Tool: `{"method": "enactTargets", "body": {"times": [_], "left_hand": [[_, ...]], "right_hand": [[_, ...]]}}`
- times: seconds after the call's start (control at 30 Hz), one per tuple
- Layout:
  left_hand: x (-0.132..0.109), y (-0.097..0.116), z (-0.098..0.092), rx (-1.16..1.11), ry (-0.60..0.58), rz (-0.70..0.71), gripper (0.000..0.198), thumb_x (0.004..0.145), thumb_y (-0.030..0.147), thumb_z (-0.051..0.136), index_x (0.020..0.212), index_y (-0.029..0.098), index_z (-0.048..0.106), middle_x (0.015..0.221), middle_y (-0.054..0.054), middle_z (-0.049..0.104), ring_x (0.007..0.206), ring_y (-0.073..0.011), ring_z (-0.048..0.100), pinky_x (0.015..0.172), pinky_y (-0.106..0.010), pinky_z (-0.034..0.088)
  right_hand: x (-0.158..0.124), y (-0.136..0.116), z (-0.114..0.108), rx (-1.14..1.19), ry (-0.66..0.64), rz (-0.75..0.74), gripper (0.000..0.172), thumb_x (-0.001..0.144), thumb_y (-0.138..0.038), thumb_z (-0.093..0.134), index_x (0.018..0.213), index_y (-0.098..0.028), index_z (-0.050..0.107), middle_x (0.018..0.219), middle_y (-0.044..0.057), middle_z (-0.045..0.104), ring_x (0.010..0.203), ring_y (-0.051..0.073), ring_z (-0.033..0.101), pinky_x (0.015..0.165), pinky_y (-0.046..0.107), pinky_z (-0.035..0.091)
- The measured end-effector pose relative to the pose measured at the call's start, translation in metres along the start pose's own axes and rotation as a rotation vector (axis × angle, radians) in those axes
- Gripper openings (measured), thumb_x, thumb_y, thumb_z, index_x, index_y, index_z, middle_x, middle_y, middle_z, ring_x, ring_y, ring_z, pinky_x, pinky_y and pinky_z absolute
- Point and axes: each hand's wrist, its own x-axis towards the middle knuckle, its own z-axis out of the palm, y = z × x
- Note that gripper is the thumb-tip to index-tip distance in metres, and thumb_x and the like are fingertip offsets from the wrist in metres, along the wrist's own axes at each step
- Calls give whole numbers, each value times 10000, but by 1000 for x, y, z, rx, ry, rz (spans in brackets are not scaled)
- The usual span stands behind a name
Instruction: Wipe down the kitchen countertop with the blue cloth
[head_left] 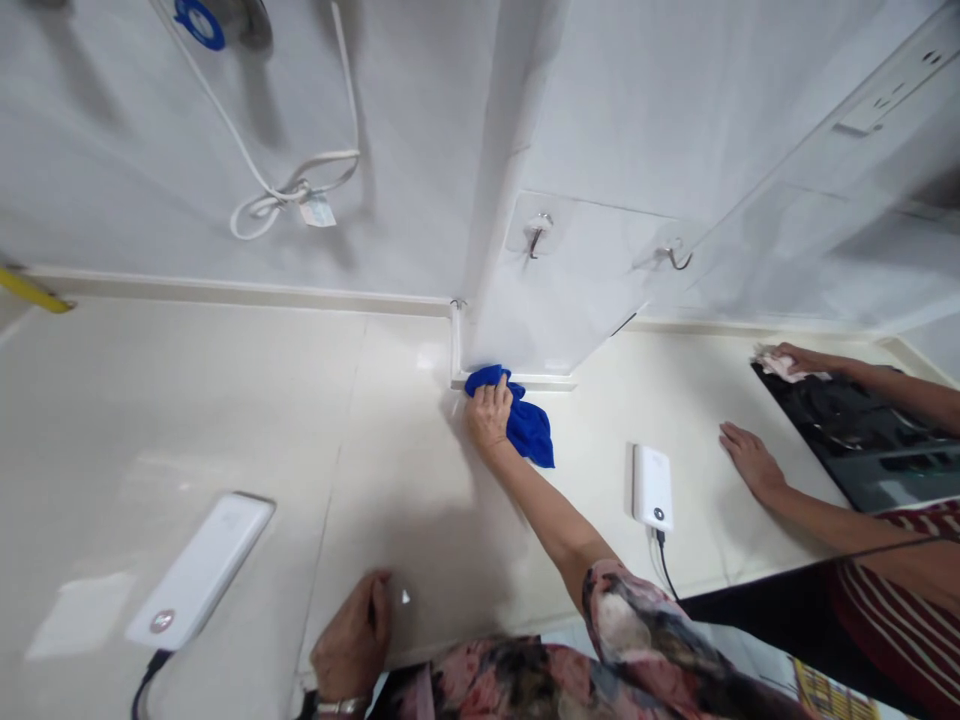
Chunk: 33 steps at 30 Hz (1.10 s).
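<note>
My right hand (490, 415) presses a blue cloth (531, 432) against the foot of the tiled wall corner, where it meets the pale countertop (405, 480). The fingers lie over the cloth's upper part, and its loose end spreads out to the right of my wrist. Near the counter's front edge, my left hand (352, 640) rests with its fingers curled into a loose fist, and nothing shows in it. A metal band circles the left wrist.
White power banks with black cables lie on the counter, one at left (206, 570) and another (652, 487) at right. A co-worker's hand holds a pale rag (787, 365) by the black stove (855, 420). Hooks (535, 238) and a knotted white cord (289, 195) hang on the wall.
</note>
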Motion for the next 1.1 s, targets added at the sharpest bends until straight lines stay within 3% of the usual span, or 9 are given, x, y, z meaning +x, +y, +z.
{"method": "enactTargets", "body": {"times": [0.33, 0.5, 0.7, 0.83, 0.97, 1.1], "left_hand": [[0, 4, -3, -15, 42, -4, 398, 1067, 391, 365, 1201, 263, 718, 1043, -14, 784, 803, -166, 703, 627, -260, 380], [0, 5, -4, 12, 56, -15, 398, 1065, 393, 371, 1190, 279, 731, 976, -6, 787, 759, -163, 688, 613, -263, 359], [1, 5, -3, 7, 65, -4, 394, 1067, 378, 367, 1187, 271, 727, 1016, -13, 783, 781, -162, 692, 609, -256, 349], [1, 7, -4, 6, 89, -17, 379, 1068, 385, 382, 1189, 273, 723, 931, -11, 770, 725, -154, 672, 597, -247, 337], [1, 8, -6, 20, 102, -50, 376, 1064, 407, 398, 1203, 269, 718, 821, -11, 737, 670, -154, 637, 577, -248, 319], [2, 7, -5, -9, 133, -35, 353, 1061, 396, 414, 1192, 272, 718, 861, -3, 748, 643, -135, 621, 572, -237, 319]], "right_hand": [[-4, 25, 5, 135, -65, -407, 371, 1013, -89, 360, 1178, -79, 692, 1289, 244, 656, 1514, 359, 353, 1158, 597, 418], [4, 24, 3, 215, -123, -507, 490, 1018, -117, 294, 1404, -55, 589, 1552, 238, 472, 1548, 320, 283, 1233, 595, 355], [15, 23, -8, 255, -185, -604, 544, 991, -103, 287, 1474, -12, 518, 1605, 230, 390, 1569, 288, 225, 1279, 562, 296], [18, 29, -14, 275, -208, -667, 572, 954, -108, 343, 1496, 24, 471, 1630, 225, 349, 1582, 293, 174, 1300, 544, 247], [19, 42, -15, 310, -276, -792, 570, 952, -143, 406, 1500, -7, 484, 1600, 203, 418, 1536, 283, 318, 1287, 509, 283], [18, 61, -13, 341, -331, -803, 515, 978, -187, 459, 1473, -77, 544, 1514, 185, 538, 1428, 260, 486, 1224, 496, 388]]}}
